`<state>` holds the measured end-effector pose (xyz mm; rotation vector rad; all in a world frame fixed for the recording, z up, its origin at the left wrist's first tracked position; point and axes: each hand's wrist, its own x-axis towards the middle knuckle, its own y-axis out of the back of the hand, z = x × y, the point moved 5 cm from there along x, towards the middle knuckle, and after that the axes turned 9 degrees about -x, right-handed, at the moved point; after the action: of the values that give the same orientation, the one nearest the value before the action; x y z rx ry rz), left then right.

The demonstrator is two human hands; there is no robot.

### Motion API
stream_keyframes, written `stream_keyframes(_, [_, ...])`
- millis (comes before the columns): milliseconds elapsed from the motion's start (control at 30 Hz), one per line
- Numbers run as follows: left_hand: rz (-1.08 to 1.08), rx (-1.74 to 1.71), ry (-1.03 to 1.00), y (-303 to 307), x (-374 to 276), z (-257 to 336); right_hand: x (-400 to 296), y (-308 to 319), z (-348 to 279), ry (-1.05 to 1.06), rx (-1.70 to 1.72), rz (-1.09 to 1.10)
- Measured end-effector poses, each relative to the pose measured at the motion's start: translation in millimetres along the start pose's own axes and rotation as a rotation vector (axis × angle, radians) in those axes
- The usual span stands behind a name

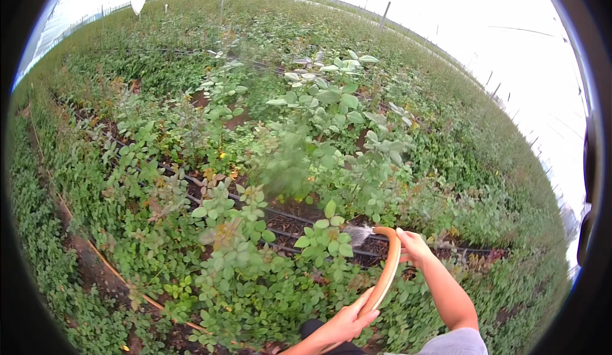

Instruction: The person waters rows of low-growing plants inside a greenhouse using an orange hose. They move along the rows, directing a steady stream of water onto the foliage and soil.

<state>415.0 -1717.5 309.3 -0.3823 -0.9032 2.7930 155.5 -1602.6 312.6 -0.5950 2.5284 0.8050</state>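
Observation:
An orange garden hose arcs up in front of me and bends over to the left at its end. Water sprays from its mouth towards the leaves and soil. My right hand grips the hose close to its outlet. Lower down, my left hand is wrapped around the same hose. A leafy rose-like shoot stands just left of the spray. Black drip-irrigation pipes run along the bed behind the water.
Dense leafy plants spread in rows under a plastic-covered greenhouse. On the left, a long stretch of orange hose lies along a narrow soil path. Posts rise among the far rows.

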Motion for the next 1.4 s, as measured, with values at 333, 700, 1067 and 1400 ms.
stream_keyframes(333, [0.059,0.136,-0.123,-41.0,-60.7,-29.9,4.6,-64.8,-42.0,-0.019,0.215,-0.284])
stream_keyframes(700, [0.250,0.753,-0.208,42.4,-89.8,-254.5,-29.1,14.8,-25.1,-0.076,-0.033,-0.166])
stream_keyframes(1067, [0.639,0.750,-0.286,18.9,-172.2,-223.0,-10.0,10.8,11.0,-0.056,0.048,-0.245])
stream_keyframes(1400, [0.603,0.789,-0.321,-82.8,-144.8,-190.2,55.3,22.6,18.2,-0.091,0.054,-0.488])
